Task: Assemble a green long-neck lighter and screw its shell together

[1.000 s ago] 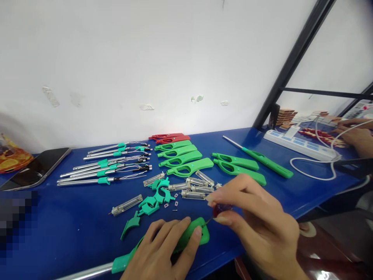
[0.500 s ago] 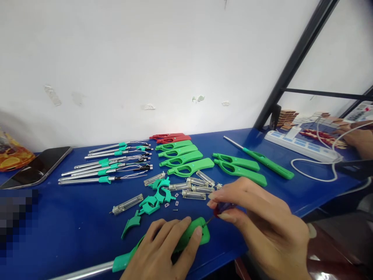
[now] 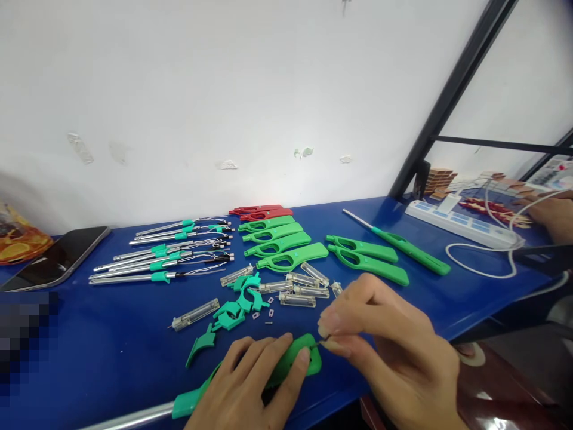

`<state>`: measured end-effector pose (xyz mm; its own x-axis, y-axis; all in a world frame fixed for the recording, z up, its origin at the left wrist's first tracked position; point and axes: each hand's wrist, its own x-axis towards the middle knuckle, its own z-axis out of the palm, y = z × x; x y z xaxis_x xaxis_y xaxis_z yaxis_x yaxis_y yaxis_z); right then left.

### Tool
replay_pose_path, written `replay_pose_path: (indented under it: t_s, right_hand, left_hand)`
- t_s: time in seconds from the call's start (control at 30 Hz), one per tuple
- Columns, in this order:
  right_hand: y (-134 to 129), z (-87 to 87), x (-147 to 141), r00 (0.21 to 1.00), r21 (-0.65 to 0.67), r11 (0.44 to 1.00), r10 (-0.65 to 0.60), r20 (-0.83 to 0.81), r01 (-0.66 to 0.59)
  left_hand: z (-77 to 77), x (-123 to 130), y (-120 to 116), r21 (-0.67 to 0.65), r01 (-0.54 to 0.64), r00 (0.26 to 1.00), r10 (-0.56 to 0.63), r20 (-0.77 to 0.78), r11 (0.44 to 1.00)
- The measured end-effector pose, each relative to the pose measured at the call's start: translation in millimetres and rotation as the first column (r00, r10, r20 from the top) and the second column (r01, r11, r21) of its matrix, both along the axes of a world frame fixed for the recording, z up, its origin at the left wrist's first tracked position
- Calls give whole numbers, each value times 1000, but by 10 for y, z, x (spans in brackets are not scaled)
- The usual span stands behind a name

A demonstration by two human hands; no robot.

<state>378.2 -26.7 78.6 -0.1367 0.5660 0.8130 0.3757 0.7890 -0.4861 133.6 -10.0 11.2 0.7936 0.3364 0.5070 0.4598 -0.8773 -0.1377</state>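
Under my left hand [image 3: 255,382] lies a green lighter [image 3: 312,358] with a teal collar and a silver tube [image 3: 134,418], its fingers wrapped over the handle near the table's front edge. My right hand [image 3: 385,346] pinches a small screwdriver, whose thin metal shaft [image 3: 319,343] reaches the end of the green handle; its grip is mostly hidden by the fingers. Beyond the hands are clear fuel tanks [image 3: 298,300], teal triggers [image 3: 229,319], a tiny screw [image 3: 268,323] and small metal pieces [image 3: 256,315].
Silver tubes with wires [image 3: 134,278] lie at the left, near a phone [image 3: 62,257]. Green casings [image 3: 295,254], red casings [image 3: 264,213] and an assembled green lighter [image 3: 416,254] lie further back. A white power strip [image 3: 461,226] and another person's hand [image 3: 553,215] are at the right.
My right hand has shifted slightly left and its fingers have moved down close to the handle's end, covering the screwdriver's red grip. My left hand has stayed in place.
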Motion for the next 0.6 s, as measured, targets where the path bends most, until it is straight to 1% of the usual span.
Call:
replay_pose_path:
  t_s: [0.07,0.2,0.27,0.4,0.5,0.6]
  right_hand:
    - [-12,-11,0,999,32,999,-17,-28,18]
    - [-36,-57,57,979,171,973,-130,-158,157]
    - [-29,-78,94,975,168,970,-150,-164,178]
    - [15,-113,131,986,108,981,-165,14,163]
    - [31,-139,154,974,122,978,-183,131,167]
    - [5,-183,206,958,139,974,-205,199,180]
  left_hand:
    - [-9,-1,10,11,4,1000,-4,6,1000]
    - [-25,-15,20,40,11,1000,-10,-25,999]
    - [-27,-18,19,49,12,999,-11,-31,999]
    - [-38,-11,22,60,10,1000,-10,-16,998]
    - [-53,-10,26,59,19,1000,-19,-3,998]
    - [-34,-7,4,37,-8,1000,8,17,999]
